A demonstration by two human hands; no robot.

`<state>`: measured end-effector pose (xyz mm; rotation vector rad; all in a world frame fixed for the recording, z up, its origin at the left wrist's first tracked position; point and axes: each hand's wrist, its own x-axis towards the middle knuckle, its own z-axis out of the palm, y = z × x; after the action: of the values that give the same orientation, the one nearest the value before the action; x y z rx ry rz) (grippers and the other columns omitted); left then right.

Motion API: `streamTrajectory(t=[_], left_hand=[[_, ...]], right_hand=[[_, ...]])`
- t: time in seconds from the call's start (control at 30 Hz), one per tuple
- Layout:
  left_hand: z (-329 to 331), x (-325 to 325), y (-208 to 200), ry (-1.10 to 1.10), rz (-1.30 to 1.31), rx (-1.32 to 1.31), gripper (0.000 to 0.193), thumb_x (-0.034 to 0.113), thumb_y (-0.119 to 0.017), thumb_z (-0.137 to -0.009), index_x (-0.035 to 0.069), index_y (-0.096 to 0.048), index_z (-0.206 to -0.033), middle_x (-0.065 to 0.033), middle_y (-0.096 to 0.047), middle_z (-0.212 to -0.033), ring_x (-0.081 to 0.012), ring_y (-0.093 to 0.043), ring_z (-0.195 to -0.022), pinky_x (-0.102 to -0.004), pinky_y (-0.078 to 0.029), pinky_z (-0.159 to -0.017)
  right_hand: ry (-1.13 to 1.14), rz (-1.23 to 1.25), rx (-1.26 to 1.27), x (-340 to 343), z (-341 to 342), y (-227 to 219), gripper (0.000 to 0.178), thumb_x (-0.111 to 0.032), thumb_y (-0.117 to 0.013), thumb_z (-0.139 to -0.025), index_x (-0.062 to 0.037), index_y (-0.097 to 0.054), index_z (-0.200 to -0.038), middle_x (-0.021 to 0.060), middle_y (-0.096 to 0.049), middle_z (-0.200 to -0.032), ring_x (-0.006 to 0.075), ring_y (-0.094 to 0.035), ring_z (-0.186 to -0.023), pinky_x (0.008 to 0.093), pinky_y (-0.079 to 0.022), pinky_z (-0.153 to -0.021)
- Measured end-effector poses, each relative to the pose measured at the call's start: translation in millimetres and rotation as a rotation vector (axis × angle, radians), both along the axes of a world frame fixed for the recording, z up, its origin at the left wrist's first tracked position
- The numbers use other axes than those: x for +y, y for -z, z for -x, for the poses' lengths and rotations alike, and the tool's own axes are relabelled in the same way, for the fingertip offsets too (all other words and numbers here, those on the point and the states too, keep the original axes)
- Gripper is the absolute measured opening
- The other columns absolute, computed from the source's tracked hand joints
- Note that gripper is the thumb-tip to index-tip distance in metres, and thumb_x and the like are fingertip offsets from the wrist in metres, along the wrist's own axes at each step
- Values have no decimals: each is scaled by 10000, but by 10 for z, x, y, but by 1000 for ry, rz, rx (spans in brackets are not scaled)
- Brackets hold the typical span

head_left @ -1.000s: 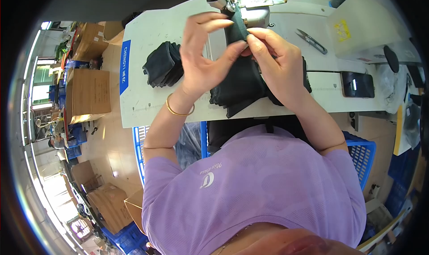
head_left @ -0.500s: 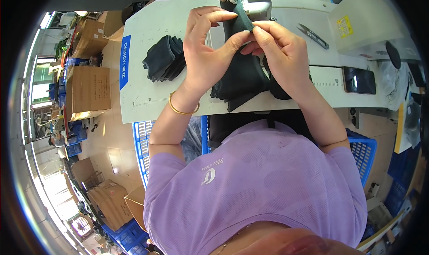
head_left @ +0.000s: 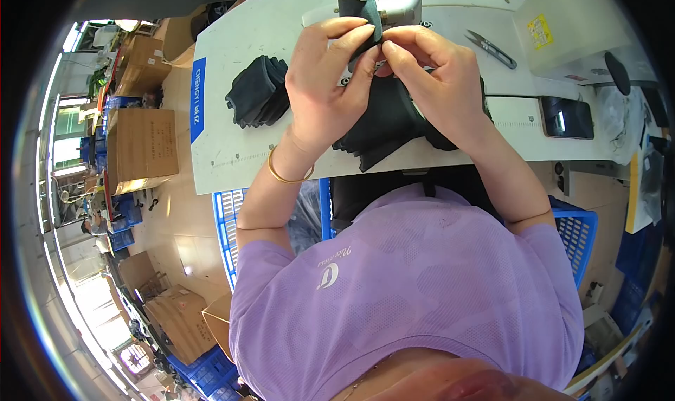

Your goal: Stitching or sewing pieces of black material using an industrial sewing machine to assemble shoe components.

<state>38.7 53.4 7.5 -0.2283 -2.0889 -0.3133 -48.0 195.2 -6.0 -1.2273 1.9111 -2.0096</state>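
A strip of dark fabric [head_left: 361, 11] runs out from under the head of a sewing machine [head_left: 399, 9]. My left hand [head_left: 327, 78] pinches the fabric's left side and near end between thumb and fingers. On its right edge, my right hand [head_left: 436, 78] closes thumb and forefinger, the tips of both hands nearly touching. Beneath my hands a stack of dark fabric pieces [head_left: 383, 123] lies at the table's near edge, partly covered by my wrists. Another dark stack [head_left: 258, 92] sits left of my left hand.
Thread snips [head_left: 492, 48] lie right of the machine, and a phone [head_left: 566, 117] is farther right on the white table [head_left: 225, 148]. A translucent plastic bin [head_left: 576, 32] stands at the back right. Blue baskets [head_left: 228, 222] flank my lap; cardboard boxes [head_left: 144, 148] stand on the left.
Both hands have shifted slightly left and drawn closer together on the fabric strip. Its free end has bunched in between the fingertips. The stacks stay in place.
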Motion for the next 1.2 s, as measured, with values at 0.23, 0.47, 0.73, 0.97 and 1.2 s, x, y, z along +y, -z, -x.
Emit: streamTrajectory(t=[0.23,0.47,0.73,0.97,1.2], left_hand=[[-8,-78,28,300,-681,-223,259,-14,-753,-815,-8,-686,-1065,-77,-627,-1071,-145,-634,-913,-266,-549,-787],[-1,-39,37,214,-652,-196,199,30,-749,-845,14,-707,-1039,-78,-628,-1055,-137,-606,-887,-259,-501,-765],[-17,12,10,22,-189,-59,234,17,-748,-802,42,-707,-1031,-82,-649,-1014,-215,-614,-860,-284,-495,-740],[-26,-79,4,23,-83,-72,248,20,-761,-776,36,-708,-1018,-85,-659,-1023,-240,-622,-842,-315,-510,-704],[-34,-36,-76,14,11,-80,279,-34,-752,-769,19,-715,-1040,-96,-676,-1021,-218,-652,-873,-299,-531,-731]], right_hand=[[16,32,10,-31,17,0,221,-227,-642,-929,-13,-695,-955,69,-717,-755,124,-705,-682,246,-526,-600],[8,17,-31,-23,10,-27,256,-254,-634,-935,-6,-695,-953,77,-712,-736,131,-706,-669,253,-532,-599],[-30,21,-88,-11,-3,-70,229,-208,-589,-949,1,-682,-952,82,-717,-756,148,-730,-719,255,-550,-622],[-93,48,-113,-2,-3,-73,208,-170,-556,-960,3,-670,-976,77,-721,-771,151,-735,-739,255,-556,-638],[-11,47,16,-27,11,15,218,-175,-630,-909,21,-661,-997,108,-730,-822,175,-731,-744,267,-567,-656]])
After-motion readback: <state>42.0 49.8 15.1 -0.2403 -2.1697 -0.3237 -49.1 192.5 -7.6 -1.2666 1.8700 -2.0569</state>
